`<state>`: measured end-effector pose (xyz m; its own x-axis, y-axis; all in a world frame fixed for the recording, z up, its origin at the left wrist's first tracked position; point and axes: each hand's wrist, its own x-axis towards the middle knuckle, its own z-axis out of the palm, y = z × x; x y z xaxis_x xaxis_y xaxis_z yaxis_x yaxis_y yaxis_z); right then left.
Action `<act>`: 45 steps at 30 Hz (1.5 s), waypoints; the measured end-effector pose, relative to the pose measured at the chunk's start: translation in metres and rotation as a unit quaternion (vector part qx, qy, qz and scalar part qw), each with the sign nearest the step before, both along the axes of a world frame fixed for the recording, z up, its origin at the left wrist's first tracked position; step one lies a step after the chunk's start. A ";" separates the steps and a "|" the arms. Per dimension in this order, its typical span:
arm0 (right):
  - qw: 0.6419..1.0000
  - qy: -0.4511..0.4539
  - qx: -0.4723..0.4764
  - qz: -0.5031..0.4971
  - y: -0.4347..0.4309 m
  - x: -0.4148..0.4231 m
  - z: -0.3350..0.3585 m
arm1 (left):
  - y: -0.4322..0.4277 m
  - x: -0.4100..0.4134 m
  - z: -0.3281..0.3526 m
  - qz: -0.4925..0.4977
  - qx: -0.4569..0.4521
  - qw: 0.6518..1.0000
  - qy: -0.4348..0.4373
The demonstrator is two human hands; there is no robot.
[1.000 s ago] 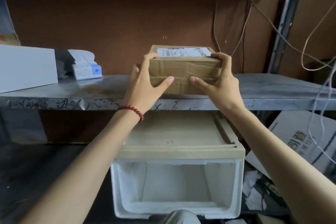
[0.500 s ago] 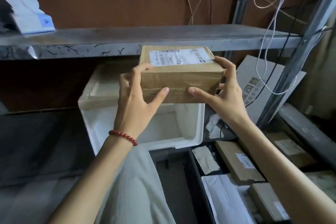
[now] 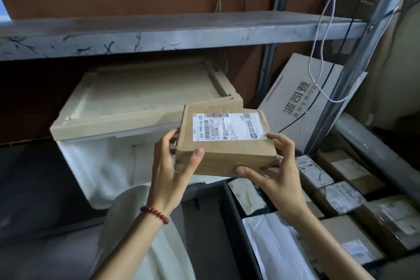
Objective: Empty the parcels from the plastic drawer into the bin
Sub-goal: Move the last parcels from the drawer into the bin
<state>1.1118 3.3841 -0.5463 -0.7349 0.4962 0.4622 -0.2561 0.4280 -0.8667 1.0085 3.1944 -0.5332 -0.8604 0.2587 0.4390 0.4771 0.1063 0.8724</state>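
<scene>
**Labelled parcel held in the air between drawer and bin**

A brown cardboard parcel with a white barcode label (image 3: pixel 225 143) is held off every surface, in front of the right-hand part of the white plastic drawer unit with a beige top (image 3: pixel 91 166), under the grey metal shelf (image 3: pixel 159 34). It is clamped from both ends. The left hand (image 3: pixel 169 175), with a red bead bracelet (image 3: pixel 154 213) at the wrist, is curled round the left end with its thumb pressed on the near face. The right hand (image 3: pixel 277 173) is wrapped round the right end, with its thumb under the near lower edge.

The label is kept uppermost, and the box is tilted slightly toward the camera. A grip at the two ends is judged to suit a wide, flat box, since twisting is prevented while it is carried sideways.

The opening of the drawer unit is seen pale and bare as far as it shows, though its right part is hidden by the parcel. To the near right, the dark-walled bin (image 3: pixel 237 223) is already filled with other boxes and white mailers (image 3: pixel 341 241). The carrying step is therefore taken to be under way. The parcel would need to be carried right and lowered over the bin wall, and the hanging white cords (image 3: pixel 318 52) lie beyond that path.
</scene>
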 end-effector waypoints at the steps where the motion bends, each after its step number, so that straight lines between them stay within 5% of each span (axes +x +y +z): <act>1: 1.000 0.002 -0.008 0.008 0.000 -0.001 0.000 | 0.000 -0.003 -0.002 0.001 0.002 1.000 -0.001; 11: 0.993 -0.106 -0.044 0.000 0.005 0.013 -0.034 | 0.007 0.006 -0.049 -0.038 -0.040 0.989 -0.141; 21: 0.934 -0.156 -0.318 -0.034 0.012 -0.001 -0.057 | 0.008 -0.011 -0.076 -0.119 0.017 0.951 -0.284; 28: 0.900 -0.235 -0.366 -0.013 0.021 -0.001 -0.072 | 0.013 -0.013 -0.091 -0.121 -0.013 0.951 -0.285; 45: 0.922 -0.257 -0.288 0.021 0.022 0.005 -0.069 | -0.002 -0.020 -0.110 -0.115 -0.067 0.975 -0.176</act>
<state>1.1170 3.4057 -0.6151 -0.8075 0.5173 -0.2833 0.2453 -0.1423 -0.9589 0.9886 3.1929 -0.6432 -0.8643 0.4971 0.0761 0.1750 0.1555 0.9722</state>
